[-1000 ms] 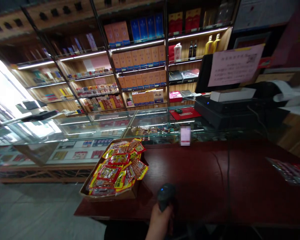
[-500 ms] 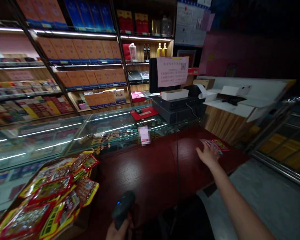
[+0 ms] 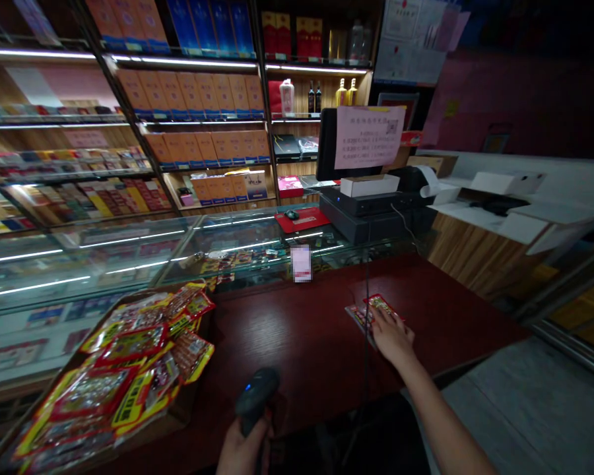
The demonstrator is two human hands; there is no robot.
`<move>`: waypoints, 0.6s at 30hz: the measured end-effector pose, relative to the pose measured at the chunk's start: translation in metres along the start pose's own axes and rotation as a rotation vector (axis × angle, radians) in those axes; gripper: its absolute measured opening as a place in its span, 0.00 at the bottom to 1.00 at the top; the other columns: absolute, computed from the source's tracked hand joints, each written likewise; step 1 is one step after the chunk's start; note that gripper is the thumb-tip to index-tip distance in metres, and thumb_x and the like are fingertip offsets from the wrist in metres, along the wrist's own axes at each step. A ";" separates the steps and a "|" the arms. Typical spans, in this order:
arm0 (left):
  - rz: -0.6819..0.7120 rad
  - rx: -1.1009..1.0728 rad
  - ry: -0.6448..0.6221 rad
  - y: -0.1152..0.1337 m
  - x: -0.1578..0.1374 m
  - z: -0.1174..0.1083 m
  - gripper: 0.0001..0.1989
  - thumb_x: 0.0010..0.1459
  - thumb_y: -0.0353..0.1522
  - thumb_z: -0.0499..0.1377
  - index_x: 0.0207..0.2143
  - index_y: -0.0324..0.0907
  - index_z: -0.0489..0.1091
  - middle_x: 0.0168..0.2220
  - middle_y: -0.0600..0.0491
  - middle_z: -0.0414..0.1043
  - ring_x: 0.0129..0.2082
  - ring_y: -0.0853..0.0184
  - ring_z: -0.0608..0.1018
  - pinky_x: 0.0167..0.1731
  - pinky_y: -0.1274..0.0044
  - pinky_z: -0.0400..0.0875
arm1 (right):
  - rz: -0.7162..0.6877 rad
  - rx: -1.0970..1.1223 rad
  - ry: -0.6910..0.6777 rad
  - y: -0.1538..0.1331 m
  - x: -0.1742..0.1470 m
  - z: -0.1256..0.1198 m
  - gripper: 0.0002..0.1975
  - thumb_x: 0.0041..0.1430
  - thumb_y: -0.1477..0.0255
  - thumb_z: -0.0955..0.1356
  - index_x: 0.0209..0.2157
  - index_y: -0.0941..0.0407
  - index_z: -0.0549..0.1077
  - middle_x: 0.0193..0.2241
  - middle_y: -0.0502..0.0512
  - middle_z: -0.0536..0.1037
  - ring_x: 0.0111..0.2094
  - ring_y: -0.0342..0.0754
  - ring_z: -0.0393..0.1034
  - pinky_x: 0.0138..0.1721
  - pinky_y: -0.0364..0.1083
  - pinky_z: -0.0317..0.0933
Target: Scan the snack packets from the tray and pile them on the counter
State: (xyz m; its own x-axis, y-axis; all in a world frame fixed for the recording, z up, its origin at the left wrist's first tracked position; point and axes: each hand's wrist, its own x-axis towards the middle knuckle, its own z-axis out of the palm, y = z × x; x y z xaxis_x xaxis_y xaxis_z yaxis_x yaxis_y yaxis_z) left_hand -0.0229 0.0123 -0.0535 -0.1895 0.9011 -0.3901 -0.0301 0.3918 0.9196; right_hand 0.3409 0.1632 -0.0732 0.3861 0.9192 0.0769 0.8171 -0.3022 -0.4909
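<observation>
Low in the middle, my left hand [image 3: 245, 445] is wrapped around the handle of a dark barcode scanner [image 3: 258, 390], which shows a small blue light. My right hand [image 3: 392, 336] lies palm down with outstretched fingers over a couple of flat snack packets [image 3: 359, 315] on the dark red table [image 3: 297, 343]. The fingers partly cover the packets, whose red edges show. A thin cable [image 3: 367, 290] runs across the table close by these packets. At left, an open cardboard box [image 3: 181, 412] is heaped with red and yellow snack packets [image 3: 138, 344].
Behind the table is a glass display counter [image 3: 178, 247] with a mouse [image 3: 292, 214] on a red mat. A monitor [image 3: 328, 145] bearing a paper sign stands over a black cash drawer [image 3: 351, 224]. Shelves of boxes and bottles line the wall.
My right hand has moved left across the table, and the snack packets beneath it have slid along. My left hand still holds the barcode scanner. The view has shifted slightly left.
</observation>
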 end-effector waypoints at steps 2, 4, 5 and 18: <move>0.010 -0.007 0.002 0.001 -0.001 0.000 0.26 0.43 0.56 0.66 0.22 0.42 0.68 0.09 0.59 0.62 0.09 0.72 0.63 0.12 0.81 0.55 | -0.071 0.034 0.018 -0.014 -0.025 0.014 0.27 0.66 0.68 0.62 0.66 0.45 0.66 0.64 0.57 0.72 0.64 0.60 0.62 0.61 0.66 0.56; 0.014 -0.007 0.009 0.001 -0.003 0.001 0.24 0.45 0.53 0.66 0.23 0.42 0.68 0.09 0.59 0.62 0.09 0.73 0.63 0.12 0.82 0.55 | -0.115 0.079 0.075 -0.021 -0.040 0.014 0.28 0.66 0.69 0.59 0.66 0.48 0.66 0.60 0.59 0.77 0.60 0.59 0.67 0.57 0.62 0.61; 0.011 -0.006 0.009 0.000 -0.003 0.001 0.24 0.46 0.52 0.66 0.23 0.42 0.68 0.09 0.59 0.63 0.09 0.73 0.63 0.12 0.82 0.55 | -0.124 0.099 0.125 -0.023 -0.045 0.011 0.28 0.66 0.69 0.57 0.65 0.51 0.67 0.59 0.61 0.77 0.60 0.58 0.68 0.57 0.61 0.61; 0.060 -0.068 -0.042 -0.013 0.001 0.000 0.16 0.49 0.45 0.64 0.24 0.43 0.66 0.09 0.60 0.61 0.08 0.72 0.62 0.11 0.81 0.54 | -0.263 0.112 0.133 -0.066 -0.082 -0.008 0.24 0.50 0.79 0.69 0.51 0.55 0.78 0.47 0.67 0.80 0.54 0.68 0.67 0.59 0.69 0.46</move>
State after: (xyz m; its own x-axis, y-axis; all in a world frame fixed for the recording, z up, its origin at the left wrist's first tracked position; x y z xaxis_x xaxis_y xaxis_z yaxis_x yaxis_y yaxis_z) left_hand -0.0226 0.0081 -0.0662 -0.1515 0.9301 -0.3347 -0.0873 0.3247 0.9418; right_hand 0.2587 0.1060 -0.0406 0.2265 0.9187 0.3235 0.8469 -0.0217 -0.5313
